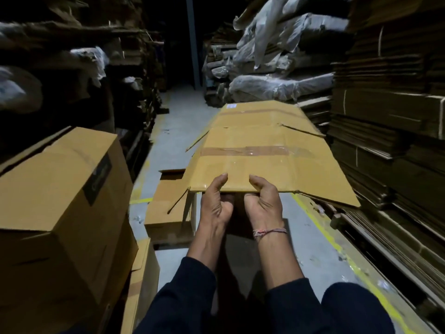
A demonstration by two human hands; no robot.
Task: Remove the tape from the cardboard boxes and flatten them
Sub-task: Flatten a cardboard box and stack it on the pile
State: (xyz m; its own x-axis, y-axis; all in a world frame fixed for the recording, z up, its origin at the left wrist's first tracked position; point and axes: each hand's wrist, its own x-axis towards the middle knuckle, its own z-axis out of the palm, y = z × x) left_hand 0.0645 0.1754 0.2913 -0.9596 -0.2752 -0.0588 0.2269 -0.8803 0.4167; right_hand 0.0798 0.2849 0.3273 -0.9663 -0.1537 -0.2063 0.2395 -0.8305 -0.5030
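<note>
A flattened brown cardboard box (260, 145) is held out level in front of me over the aisle floor. A strip of clear and brown tape (252, 151) runs across its middle, and another tape strip (255, 112) lies across its far end. My left hand (215, 201) and my right hand (263, 201) grip the box's near edge side by side, thumbs on top and fingers underneath. A thread bracelet circles my right wrist.
Closed cardboard boxes (60, 201) stand stacked at my left. A smaller open box (168, 208) sits on the grey floor under the held one. Tall stacks of flat cardboard (390, 131) line the right, plastic-wrapped bundles (269, 85) lie beyond. Yellow floor lines (337, 249) edge the aisle.
</note>
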